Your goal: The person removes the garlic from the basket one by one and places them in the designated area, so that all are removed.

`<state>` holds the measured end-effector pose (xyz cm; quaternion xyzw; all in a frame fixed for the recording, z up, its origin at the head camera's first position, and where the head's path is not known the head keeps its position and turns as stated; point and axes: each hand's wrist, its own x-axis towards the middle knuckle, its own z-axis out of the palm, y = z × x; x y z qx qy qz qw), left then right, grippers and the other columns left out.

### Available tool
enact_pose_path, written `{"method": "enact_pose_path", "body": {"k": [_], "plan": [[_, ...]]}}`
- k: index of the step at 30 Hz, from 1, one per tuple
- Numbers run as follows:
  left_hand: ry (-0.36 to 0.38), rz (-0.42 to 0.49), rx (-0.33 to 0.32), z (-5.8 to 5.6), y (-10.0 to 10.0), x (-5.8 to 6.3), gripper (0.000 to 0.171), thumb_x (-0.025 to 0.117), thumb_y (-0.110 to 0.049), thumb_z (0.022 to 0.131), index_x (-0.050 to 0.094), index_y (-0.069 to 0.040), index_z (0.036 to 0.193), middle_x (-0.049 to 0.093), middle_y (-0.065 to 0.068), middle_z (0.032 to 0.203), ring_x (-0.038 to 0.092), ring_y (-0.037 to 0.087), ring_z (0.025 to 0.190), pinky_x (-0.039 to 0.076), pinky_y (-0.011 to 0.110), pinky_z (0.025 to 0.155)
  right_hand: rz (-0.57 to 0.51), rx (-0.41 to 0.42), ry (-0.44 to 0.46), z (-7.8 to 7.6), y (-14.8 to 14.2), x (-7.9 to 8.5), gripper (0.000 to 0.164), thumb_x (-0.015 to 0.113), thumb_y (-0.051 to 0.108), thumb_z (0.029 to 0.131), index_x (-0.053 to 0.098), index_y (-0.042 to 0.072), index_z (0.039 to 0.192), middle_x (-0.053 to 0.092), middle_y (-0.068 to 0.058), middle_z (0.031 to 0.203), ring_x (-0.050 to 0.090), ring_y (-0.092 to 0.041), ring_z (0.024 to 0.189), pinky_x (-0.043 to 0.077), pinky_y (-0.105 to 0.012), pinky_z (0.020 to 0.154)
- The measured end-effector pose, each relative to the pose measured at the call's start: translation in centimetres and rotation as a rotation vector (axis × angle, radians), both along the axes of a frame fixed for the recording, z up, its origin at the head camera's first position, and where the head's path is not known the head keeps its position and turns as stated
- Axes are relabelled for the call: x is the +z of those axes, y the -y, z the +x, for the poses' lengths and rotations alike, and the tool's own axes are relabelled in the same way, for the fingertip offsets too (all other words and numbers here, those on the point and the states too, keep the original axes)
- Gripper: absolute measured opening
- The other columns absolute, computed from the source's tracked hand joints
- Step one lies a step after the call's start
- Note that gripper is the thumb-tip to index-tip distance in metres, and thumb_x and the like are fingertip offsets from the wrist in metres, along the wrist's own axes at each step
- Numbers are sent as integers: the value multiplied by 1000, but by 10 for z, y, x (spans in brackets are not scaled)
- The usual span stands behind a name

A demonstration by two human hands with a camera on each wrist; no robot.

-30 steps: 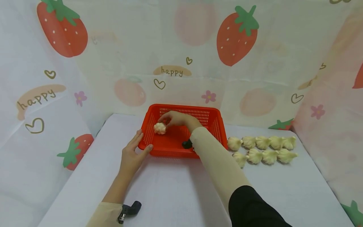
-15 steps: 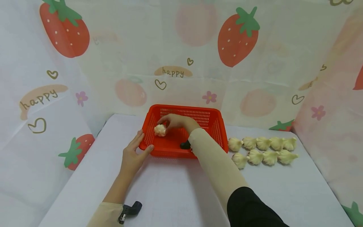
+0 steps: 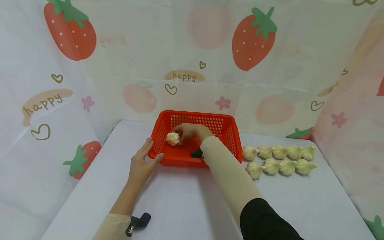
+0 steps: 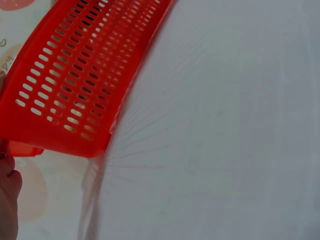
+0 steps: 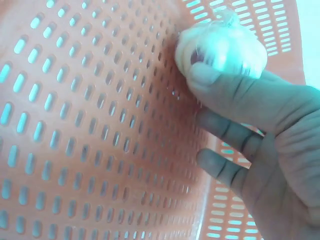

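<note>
In the head view a red plastic basket (image 3: 180, 161) stands on the table, its walls full of slots. My right hand (image 3: 192, 130) reaches into it and pinches a pale garlic bulb (image 3: 173, 138) near the left side. In the right wrist view the thumb (image 5: 235, 95) presses on the garlic bulb (image 5: 225, 47), beside the slotted wall; part of the bulb is hidden behind the thumb. My left hand (image 3: 142, 165) touches the basket's front left corner, fingers straight along the left side and thumb at the front rim. The left wrist view catches that hand only at its left edge.
Two rows of garlic bulbs (image 3: 279, 152) lie on the white tabletop (image 3: 186, 200), right of the basket. A strawberry-printed cloth (image 3: 207, 93) hangs close behind the basket, with more cloth at both sides. A black wrist mount (image 3: 139, 221) sits on the left forearm.
My right hand has moved slightly toward me and to the right inside the basket, with the garlic bulb between its fingers. The left hand stays at the basket's corner.
</note>
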<state>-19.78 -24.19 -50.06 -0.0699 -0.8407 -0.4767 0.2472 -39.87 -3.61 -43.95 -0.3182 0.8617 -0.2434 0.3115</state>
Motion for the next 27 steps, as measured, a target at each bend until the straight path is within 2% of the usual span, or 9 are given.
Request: {"method": "enact_pose_path", "body": {"k": [6,12,17,23,27], "plan": [[-1,-3,0,-1,0,2,73,83,-34,87,54,-8,149,48,2,157,42,20,148,42,50,116,-7,-29,10,1,-4,0,56,77,6,91,61,19,143,61,-4,130,53,-25,121,47,-45,112],[11,0,2,-1,0,1,73,84,-34,87,54,-8,149,48,1,157,41,18,148,41,48,117,0,-34,-71,-6,-6,-8,46,75,8,93,66,16,137,63,-3,133,55,-21,121,49,-40,110],[8,12,-2,-1,0,0,74,83,-38,87,54,-7,148,48,1,157,41,18,148,40,47,118,12,-45,-87,-9,-8,-13,41,74,10,94,67,15,134,63,-4,134,56,-22,120,49,-40,110],[11,11,-11,-1,-1,0,74,82,-40,88,54,-7,149,48,0,158,41,17,149,40,46,118,41,-54,-116,-7,-10,-14,40,73,8,94,68,14,134,65,-3,130,58,-21,115,51,-39,107],[8,14,-5,-1,0,2,74,82,-40,88,54,-7,149,48,0,157,41,17,148,40,46,118,34,-37,-156,-8,-10,-14,32,72,9,96,70,12,127,66,-4,123,59,-22,109,53,-37,104]]}}
